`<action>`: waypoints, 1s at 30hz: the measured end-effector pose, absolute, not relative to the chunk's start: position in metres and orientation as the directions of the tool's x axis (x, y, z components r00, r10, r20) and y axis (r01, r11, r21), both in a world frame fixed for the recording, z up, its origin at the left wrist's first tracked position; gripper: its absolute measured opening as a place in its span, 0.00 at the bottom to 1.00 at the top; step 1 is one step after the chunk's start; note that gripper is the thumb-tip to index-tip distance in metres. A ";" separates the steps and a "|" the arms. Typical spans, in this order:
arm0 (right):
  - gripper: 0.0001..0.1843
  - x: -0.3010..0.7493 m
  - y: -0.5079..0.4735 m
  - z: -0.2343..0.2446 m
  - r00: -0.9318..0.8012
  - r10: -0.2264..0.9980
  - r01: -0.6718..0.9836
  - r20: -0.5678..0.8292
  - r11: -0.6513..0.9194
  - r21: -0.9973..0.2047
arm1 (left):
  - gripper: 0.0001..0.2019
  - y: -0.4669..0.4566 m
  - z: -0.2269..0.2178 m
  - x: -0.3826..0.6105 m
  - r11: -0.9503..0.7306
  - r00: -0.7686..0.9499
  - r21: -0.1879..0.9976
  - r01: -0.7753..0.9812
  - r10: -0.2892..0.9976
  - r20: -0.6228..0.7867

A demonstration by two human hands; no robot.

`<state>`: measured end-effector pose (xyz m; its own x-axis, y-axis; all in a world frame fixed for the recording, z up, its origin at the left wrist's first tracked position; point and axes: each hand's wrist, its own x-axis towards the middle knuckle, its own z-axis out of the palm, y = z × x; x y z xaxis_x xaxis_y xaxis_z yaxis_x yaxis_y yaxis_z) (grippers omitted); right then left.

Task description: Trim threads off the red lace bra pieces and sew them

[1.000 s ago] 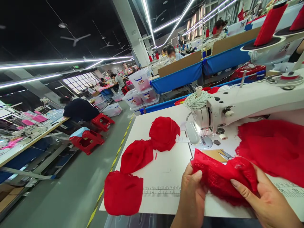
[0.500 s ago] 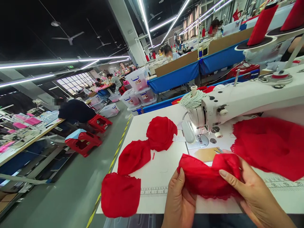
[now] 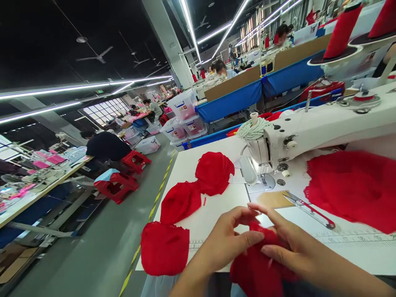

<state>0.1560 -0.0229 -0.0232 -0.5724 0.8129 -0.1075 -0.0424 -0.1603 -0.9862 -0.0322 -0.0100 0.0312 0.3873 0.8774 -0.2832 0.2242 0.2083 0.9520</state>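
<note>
A piece of red fabric (image 3: 258,268) hangs bunched over the table's front edge, gripped near its top by both hands. My left hand (image 3: 233,235) pinches it between thumb and fingers. My right hand (image 3: 286,237) is closed on the same cloth from the other side, its thumb close to the left thumb. Just beyond the hands lies a pair of thread snips (image 3: 312,211) with red handles. Behind them stands a white sewing machine (image 3: 297,136), its needle area lit.
Several red fabric pieces (image 3: 165,249) lie in a row along the table's left side. A larger red cloth pile (image 3: 355,189) is at the right. Red thread cones (image 3: 343,31) stand upper right. Red stools (image 3: 116,186) and a seated person (image 3: 107,146) are across the aisle.
Both hands have drawn together and turned the red fabric, which was spread wide between them and is now bunched and hanging lower. The snips have come into full view.
</note>
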 end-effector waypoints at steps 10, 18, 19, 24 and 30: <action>0.13 0.184 0.031 -0.033 -0.211 0.974 0.088 0.078 0.098 -0.991 | 0.19 0.041 0.006 -0.009 0.267 0.417 0.962 0.052 0.870 -0.264; 0.09 0.181 0.029 -0.041 -0.005 0.968 0.177 0.249 0.246 -0.953 | 0.19 0.050 0.003 0.003 0.333 0.498 0.942 0.044 0.810 -0.309; 0.09 0.182 0.029 -0.042 0.014 0.961 0.205 0.275 0.267 -0.942 | 0.19 0.050 0.001 0.004 0.332 0.502 0.943 0.037 0.809 -0.305; 0.07 0.183 0.028 -0.046 0.195 0.885 0.346 0.423 0.341 -0.874 | 0.21 0.049 -0.015 0.009 0.377 0.417 0.924 -0.067 0.852 -0.317; 0.06 0.171 0.015 -0.038 0.003 0.784 0.609 0.621 0.491 -0.623 | 0.18 0.046 -0.024 0.012 0.347 0.419 0.931 -0.113 0.866 -0.272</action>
